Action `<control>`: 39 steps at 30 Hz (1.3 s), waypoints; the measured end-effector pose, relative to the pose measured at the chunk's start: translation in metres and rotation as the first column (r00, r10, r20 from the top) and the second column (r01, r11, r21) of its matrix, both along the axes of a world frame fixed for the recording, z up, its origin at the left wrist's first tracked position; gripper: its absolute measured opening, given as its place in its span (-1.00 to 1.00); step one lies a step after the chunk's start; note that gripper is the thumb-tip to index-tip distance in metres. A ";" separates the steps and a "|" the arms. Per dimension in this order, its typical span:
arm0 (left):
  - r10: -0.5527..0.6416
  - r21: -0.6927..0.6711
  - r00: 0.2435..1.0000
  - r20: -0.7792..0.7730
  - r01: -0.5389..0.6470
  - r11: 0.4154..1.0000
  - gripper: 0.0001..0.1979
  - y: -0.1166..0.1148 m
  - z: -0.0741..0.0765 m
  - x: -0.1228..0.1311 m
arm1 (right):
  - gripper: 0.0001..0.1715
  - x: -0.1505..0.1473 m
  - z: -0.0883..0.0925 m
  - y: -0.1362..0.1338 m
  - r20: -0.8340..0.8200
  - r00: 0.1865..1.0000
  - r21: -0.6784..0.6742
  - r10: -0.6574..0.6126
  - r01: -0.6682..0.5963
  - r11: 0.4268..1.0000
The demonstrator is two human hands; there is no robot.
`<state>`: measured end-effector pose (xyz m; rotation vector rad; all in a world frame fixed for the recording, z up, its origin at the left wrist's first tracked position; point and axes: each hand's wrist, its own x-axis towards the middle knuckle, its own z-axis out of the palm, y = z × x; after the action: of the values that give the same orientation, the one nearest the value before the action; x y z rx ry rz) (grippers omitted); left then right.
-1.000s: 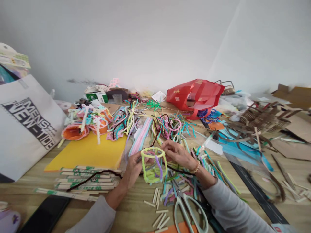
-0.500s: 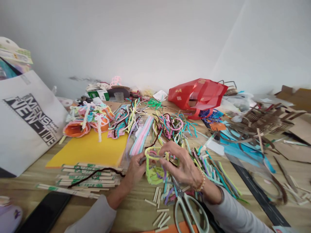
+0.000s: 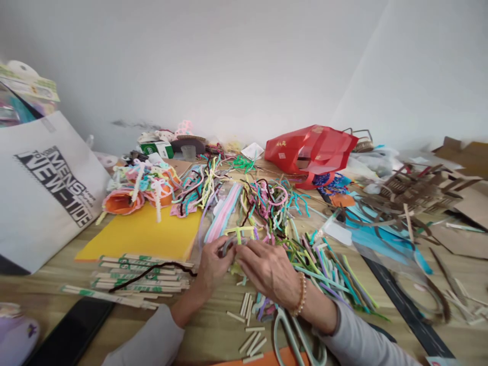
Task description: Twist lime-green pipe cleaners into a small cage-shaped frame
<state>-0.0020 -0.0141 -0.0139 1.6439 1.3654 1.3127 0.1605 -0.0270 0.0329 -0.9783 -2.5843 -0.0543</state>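
Note:
Near the middle of the table, both hands are closed on a small yellow-green pipe cleaner frame [image 3: 239, 232] with a grey strand in it. My left hand [image 3: 212, 268] pinches it from the left. My right hand [image 3: 271, 272], with a beaded bracelet at the wrist, reaches over its front, so most of the frame is hidden. Below the right hand lie pale-handled scissors [image 3: 278, 336], their blades covered by the hand and forearm. Short pale sticks [image 3: 247, 306] lie just in front of the hands, and loose coloured pipe cleaners [image 3: 335, 277] spread to the right.
A white printed bag [image 3: 53, 188] stands at the left beside yellow sheets [image 3: 141, 236]. Paper-wrapped sticks [image 3: 141, 280] and a dark phone [image 3: 70, 333] lie nearer. A red bag [image 3: 293, 150] sits at the back, with brown woven pieces [image 3: 423, 188] at the right.
My right hand has turned over and come closer to the left, covering more of the frame. The frame has tipped and its lower part has dropped from sight.

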 end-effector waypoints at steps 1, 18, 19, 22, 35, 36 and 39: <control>-0.015 0.013 1.000 -0.012 0.015 1.000 -0.85 0.000 0.001 0.000 | -0.82 0.001 0.000 0.000 -0.002 1.000 0.008 -0.020 0.020 1.000; 0.008 0.558 0.903 -0.429 0.257 0.789 -0.80 -0.010 -0.003 -0.005 | -0.83 0.007 -0.009 0.010 -0.098 0.985 -0.218 -0.141 0.117 0.969; 0.018 0.569 0.903 -0.430 0.255 0.782 -0.81 -0.010 -0.004 -0.005 | -0.82 0.007 -0.012 0.011 -0.120 0.985 -0.223 -0.125 0.096 0.970; 0.023 0.564 0.908 -0.418 0.240 0.790 -0.84 -0.011 -0.003 -0.005 | -0.75 0.007 -0.019 0.014 -0.179 0.979 -0.243 -0.094 0.048 0.969; -0.158 0.434 0.865 -0.476 0.387 0.813 -0.43 -0.010 -0.002 -0.016 | -0.58 0.027 -0.008 0.033 -0.325 0.938 -0.413 -0.120 -0.026 0.911; -0.138 0.456 0.886 -0.444 0.356 0.816 -0.39 -0.009 -0.004 -0.017 | -0.58 0.028 -0.006 0.034 -0.337 0.933 -0.433 -0.125 -0.036 0.901; -0.129 0.417 0.933 -0.335 0.270 0.868 -0.33 -0.005 -0.010 -0.018 | -0.56 0.032 -0.003 0.037 -0.365 0.922 -0.479 -0.128 -0.068 0.875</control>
<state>-0.0200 -0.0188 -0.0237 2.3195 1.0452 1.3703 0.1923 0.0097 0.0294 -1.0635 -2.2436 0.7432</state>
